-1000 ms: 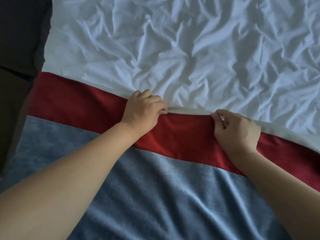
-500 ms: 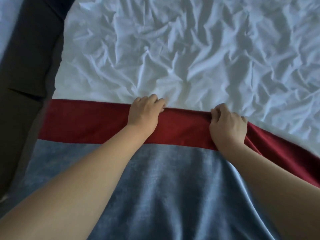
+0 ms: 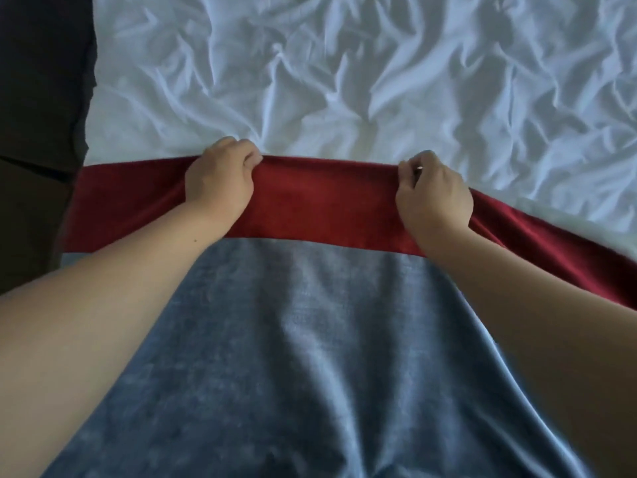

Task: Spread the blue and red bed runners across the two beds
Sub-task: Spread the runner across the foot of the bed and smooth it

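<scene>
Left hand (image 3: 220, 179) and right hand (image 3: 433, 193) grip the red edge of the bed runner (image 3: 327, 205).
Fingertips hidden under fabric; its right end cut off; hands wider apart than before.

Pretty clearly a bedroom. There's a bed (image 3: 100, 132) taking up nearly the whole view, covered in a white sheet (image 3: 379, 81) that's all wrinkled. A velvety bed runner (image 3: 310, 257) lies across it, with a red band (image 3: 327, 201) next to the sheet and a wide blue part (image 3: 293, 357) below. Along the mattress's left edge there's a dark strip (image 3: 38, 98), too dim to make out.
</scene>
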Tool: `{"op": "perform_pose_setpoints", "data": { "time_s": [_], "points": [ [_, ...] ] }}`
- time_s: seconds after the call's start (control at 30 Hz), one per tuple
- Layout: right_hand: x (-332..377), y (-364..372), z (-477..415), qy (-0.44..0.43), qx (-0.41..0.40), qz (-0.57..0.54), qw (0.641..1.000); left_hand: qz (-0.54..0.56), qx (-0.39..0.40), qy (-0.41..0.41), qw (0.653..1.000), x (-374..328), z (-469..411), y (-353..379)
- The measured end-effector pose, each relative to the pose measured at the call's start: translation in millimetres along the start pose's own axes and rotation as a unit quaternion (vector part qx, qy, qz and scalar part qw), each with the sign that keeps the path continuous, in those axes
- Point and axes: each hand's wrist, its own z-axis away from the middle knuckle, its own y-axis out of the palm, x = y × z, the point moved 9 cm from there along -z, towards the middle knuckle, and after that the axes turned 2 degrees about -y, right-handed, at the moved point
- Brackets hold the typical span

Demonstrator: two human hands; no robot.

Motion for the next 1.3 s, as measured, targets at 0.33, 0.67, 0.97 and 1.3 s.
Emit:
{"op": "perform_pose_setpoints", "data": {
  "time_s": [0.33, 0.67, 0.97, 1.3],
  "points": [
    [-41.5, 26.9, 104.5, -0.206, 0.055, 0.106, 0.971, -0.023, 0.083, 0.118, 0.989, -124.5, 151.8, 84.1],
    [-192.8, -65.4, 123.3, -0.157, 0.040, 0.108, 0.981, 0.003, 0.134, 0.185, 0.974, -283.7, 169.6, 124.6],
    [-385.8, -150.2, 113.3, -0.085, 0.017, 0.142, 0.986, 0.051, 0.102, 0.152, 0.982, -437.5, 149.9, 154.4],
    [-424.4, -195.9, 71.0, -0.111, -0.074, 0.061, 0.989, 0.029, 0.002, 0.229, 0.973, -487.6, 137.1, 169.1]
  ]
}}
